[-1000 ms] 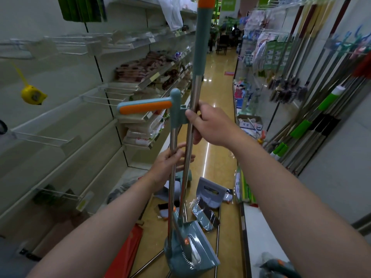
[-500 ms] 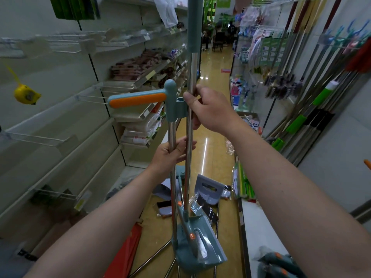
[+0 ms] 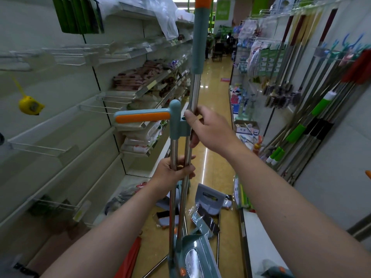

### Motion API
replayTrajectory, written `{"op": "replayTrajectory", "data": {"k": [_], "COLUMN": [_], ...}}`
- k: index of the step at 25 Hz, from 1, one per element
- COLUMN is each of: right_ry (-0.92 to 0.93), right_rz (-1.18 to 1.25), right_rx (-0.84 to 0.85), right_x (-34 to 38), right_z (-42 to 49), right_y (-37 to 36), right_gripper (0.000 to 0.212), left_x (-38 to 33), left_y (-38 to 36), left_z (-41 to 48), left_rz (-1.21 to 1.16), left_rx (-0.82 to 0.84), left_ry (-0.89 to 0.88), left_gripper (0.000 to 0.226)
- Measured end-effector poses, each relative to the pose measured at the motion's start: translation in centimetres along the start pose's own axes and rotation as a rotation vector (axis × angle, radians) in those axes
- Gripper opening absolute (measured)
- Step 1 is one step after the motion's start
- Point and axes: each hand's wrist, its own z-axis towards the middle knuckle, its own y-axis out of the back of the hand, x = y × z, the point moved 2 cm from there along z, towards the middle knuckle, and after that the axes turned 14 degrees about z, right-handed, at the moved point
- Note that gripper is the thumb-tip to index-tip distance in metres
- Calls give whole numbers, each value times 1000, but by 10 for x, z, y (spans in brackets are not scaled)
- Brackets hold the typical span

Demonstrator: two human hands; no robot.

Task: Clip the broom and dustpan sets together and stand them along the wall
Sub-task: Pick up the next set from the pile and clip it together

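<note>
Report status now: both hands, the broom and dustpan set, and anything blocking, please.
Left hand grips both poles low. Right hand holds broom pole at dustpan handle clip. Set upright, dustpan at floor. Loose parts on floor ahead.

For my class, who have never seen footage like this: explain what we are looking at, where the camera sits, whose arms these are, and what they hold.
The camera is worn on a person's head and looks down a shop aisle, so both bare arms are the wearer's own. The right hand grips the taller broom pole beside the teal clip of the dustpan handle. The left hand wraps both metal poles lower down. The dustpan hangs at the bottom. Loose parts lie on the floor.
</note>
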Motion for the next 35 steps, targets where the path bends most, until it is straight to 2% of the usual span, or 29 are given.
{"op": "replayTrajectory", "data": {"k": [2,4,7,8,12,16,19,22,26,29,33,35], "right_ry": [50,75,22,17,50,117,121,41,-71,-67,-70,-68], "right_rz": [-68,-94,18,52,113,87,72,108,50,48,72,110], "right_rx": [-62,-152,-272,-295,-366,-379,-322,-187,11,37,75,67], "right_x": [-12,-24,-35,-37,-39,-39,-41,-53,-86,-104,-121,-130], "right_z": [-7,-16,-26,-27,-24,-22,-20,-25,-42,-45,-49,-58], "right_y": [-10,-25,-46,-51,-50,-39,-29,-15,3,22,38,44], "right_gripper": [27,42,73,76,51,40,41,49,30,27,24,25], "left_x": [2,4,1,0,-5,-22,-20,-10,-13,-16,-8,1], "left_y": [-1,-4,-13,-16,-27,-36,-37,-40,-47,-60,-78,-85], "left_z": [-1,0,-2,-2,2,6,11,15,20,23,25,25], "left_rz": [-2,9,83,103,130,140,158,193,168,200,253,254], "left_rx": [-23,-32,-11,2,-1,21,28,18,4,14,0,9], "left_ry": [13,2,-26,-32,-17,-35,-14,12,-18,0,79,102], "left_gripper": [22,14,41,46,49,50,46,33,19,19,31,27]}}
